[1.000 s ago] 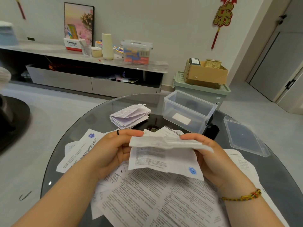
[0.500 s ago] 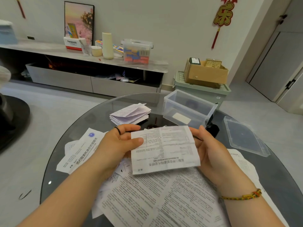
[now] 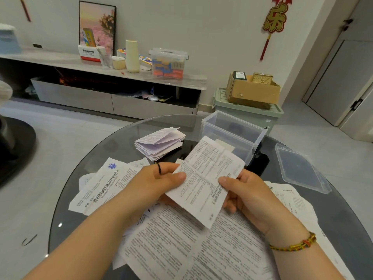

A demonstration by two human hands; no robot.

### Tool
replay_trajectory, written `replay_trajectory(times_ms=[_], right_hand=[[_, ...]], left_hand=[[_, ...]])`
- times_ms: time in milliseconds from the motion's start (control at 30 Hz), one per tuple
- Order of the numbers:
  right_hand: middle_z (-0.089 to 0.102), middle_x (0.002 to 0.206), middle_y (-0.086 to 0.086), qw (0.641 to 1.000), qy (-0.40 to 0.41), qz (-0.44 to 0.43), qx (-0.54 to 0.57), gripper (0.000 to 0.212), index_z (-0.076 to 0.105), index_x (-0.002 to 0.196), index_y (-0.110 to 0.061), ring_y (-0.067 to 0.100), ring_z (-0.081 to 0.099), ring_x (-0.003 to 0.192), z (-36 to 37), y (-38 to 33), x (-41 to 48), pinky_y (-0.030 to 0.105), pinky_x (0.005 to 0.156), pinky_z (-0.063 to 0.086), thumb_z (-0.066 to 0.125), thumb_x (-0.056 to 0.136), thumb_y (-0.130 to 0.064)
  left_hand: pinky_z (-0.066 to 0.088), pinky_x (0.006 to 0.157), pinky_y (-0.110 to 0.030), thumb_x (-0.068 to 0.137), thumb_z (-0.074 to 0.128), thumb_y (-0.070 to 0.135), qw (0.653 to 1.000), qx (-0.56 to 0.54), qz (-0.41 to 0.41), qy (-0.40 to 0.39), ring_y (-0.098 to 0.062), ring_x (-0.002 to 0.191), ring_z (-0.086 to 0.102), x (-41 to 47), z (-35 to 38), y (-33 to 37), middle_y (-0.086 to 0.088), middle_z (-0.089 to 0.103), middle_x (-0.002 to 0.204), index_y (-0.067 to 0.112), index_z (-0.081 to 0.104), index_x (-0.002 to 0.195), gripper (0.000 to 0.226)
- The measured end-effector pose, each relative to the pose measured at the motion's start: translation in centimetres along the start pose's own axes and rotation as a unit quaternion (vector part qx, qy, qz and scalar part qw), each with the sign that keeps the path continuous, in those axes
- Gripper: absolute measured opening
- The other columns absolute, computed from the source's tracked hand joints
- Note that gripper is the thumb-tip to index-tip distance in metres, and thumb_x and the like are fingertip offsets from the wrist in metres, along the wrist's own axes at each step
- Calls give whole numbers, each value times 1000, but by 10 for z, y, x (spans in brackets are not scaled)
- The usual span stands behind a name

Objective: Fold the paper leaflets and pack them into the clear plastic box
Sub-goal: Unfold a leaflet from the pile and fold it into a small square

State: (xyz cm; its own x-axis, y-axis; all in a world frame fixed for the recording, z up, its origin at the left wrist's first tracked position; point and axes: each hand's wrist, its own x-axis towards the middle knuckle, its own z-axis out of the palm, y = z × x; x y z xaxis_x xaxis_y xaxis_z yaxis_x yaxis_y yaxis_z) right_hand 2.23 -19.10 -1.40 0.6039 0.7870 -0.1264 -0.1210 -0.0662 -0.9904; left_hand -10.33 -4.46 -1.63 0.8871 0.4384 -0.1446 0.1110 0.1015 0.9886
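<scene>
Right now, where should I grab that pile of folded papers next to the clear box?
Probably pinch the folded stack across its left end, thumb on top, fingers beneath, coming from the left. The sheets lie tight there, while they fan open toward the clear box, so a grip there could spill them.

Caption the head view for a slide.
Left hand and right hand hold a folded leaflet above loose sheets, clear box open behind.

A home living room: low media cabinet [image 3: 113,98], framed picture [image 3: 97,25], red wall ornament [image 3: 274,19].
</scene>
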Motion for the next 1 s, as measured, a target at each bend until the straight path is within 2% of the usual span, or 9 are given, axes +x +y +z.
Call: replay_trajectory(times_ms=[100, 233, 333, 467, 600, 667, 767, 900, 1000], right_hand=[[65, 57, 11, 999, -13, 3, -39, 16, 61, 91, -6, 12, 48, 37, 0, 0, -1, 16, 34, 34, 47, 90, -1], [57, 49, 10, 998, -13, 13, -60, 18, 63, 90, -9, 12, 41, 36, -1, -1, -1, 16, 35, 31, 47, 90, -2], [65, 55, 7, 998, -10, 32, -51, 21, 62, 93, -11, 7, 40, 32, -2, -4, -2, 15, 34, 29, 45, 90, 1], [69, 63, 6, 997, -30, 32, -67, 21, 62, 98, -9, 7, 40, 33, 0, -4, -3, 14, 34, 29, 46, 89, 2], [70, 67, 10, 995, -44, 25, -92, 20, 62, 99, -13, 10, 44, 38, 2, -4, -3, 15, 36, 32, 49, 89, -2], [70, 72, 15, 990, -67, 25, -118, 18, 62, 99, -16, 11, 46, 40, 2, -4, -4, 16, 38, 35, 50, 90, -7], [71, 67, 5, 984, -101, 19, -144, 16, 61, 95, -16, 7, 45, 35, 5, -3, -6, 15, 38, 36, 48, 91, -9], [68, 63, 9, 997, -59, 8, -48, 23, 65, 91, -11, 10, 48, 34, 4, -3, -4, 16, 32, 35, 46, 89, 1], [63, 57, 9, 999, -36, -1, -16, 31, 72, 74, -16, 17, 48, 39, 3, -3, -1, 19, 34, 39, 48, 87, -1]], left_hand=[[56, 60, -23, 86, 53, 20, 1000, 2, -2, 12, -16, 71, 70, 1, -2, 0, -2, 74, 77, 18, 69, 83, 17], [56, 61, -25, 75, 55, 30, 999, 12, -13, -32, -17, 71, 69, 0, -5, 0, -7, 74, 80, 13, 71, 81, 23], [56, 61, -23, 70, 53, 34, 998, 2, -24, -54, -14, 70, 69, 0, -7, 2, -5, 74, 82, 14, 72, 88, 32], [47, 46, -17, 86, 54, 16, 999, 17, -34, -28, -10, 60, 66, 0, -6, 2, -2, 73, 74, 18, 72, 81, 18], [55, 53, -22, 87, 55, 9, 999, 5, -52, -1, -13, 62, 70, 1, -1, 0, -4, 74, 74, 14, 68, 85, 15], [55, 51, -21, 87, 55, 6, 998, -21, -57, 18, -14, 58, 69, 1, 2, -1, -6, 73, 70, 11, 65, 87, 12], [53, 47, -20, 88, 52, 4, 996, -61, -60, 30, -13, 55, 67, 0, 5, -2, -6, 72, 67, 11, 63, 84, 14], [56, 52, -24, 89, 46, -1, 991, -120, -55, 16, -14, 57, 68, 2, 1, -2, -8, 72, 70, 9, 62, 83, 19], [56, 50, -25, 89, 43, -3, 987, -152, -56, -4, -16, 54, 67, 2, 0, 0, -10, 70, 65, 7, 63, 76, 25]])
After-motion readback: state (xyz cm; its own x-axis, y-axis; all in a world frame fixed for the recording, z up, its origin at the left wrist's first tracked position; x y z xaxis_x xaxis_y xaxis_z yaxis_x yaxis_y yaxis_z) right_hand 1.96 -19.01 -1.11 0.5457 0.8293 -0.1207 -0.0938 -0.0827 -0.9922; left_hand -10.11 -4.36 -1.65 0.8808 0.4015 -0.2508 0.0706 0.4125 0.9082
